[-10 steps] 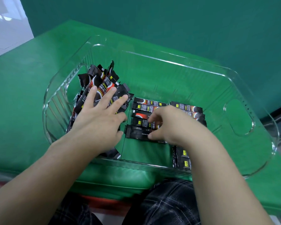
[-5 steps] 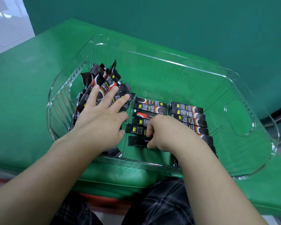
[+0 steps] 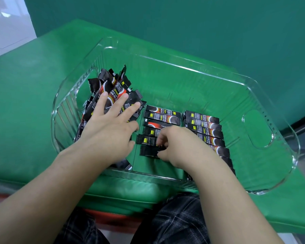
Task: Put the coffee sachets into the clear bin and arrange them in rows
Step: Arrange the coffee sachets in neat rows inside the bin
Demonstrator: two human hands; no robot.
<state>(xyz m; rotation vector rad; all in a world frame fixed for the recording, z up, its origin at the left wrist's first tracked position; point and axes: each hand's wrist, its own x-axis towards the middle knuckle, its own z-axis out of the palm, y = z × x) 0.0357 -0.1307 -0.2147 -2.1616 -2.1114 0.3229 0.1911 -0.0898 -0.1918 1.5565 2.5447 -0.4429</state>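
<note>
A clear bin [image 3: 192, 67] stands on the green table. Black coffee sachets lie inside it. A loose heap of sachets [image 3: 111, 85] leans against the bin's left wall, and my left hand [image 3: 111, 124] rests flat on it with fingers spread. A middle row of sachets [image 3: 163, 116] lies side by side, and a right row [image 3: 206, 127] lies next to it. My right hand [image 3: 176, 147] is at the near end of the middle row, fingers curled onto the nearest sachet [image 3: 148, 150]. My right forearm hides the near end of the right row.
The bin's right half and far part hold only bare floor, with a handle cutout [image 3: 259, 131] in the right wall. The green padded table [image 3: 25, 103] extends to the left. A green wall rises behind. My checked trousers [image 3: 174, 221] are below the table edge.
My right hand has drawn back toward me along the middle row, uncovering more of both rows. The sachet under it moved to the row's near end. My left hand stayed on the heap.
</note>
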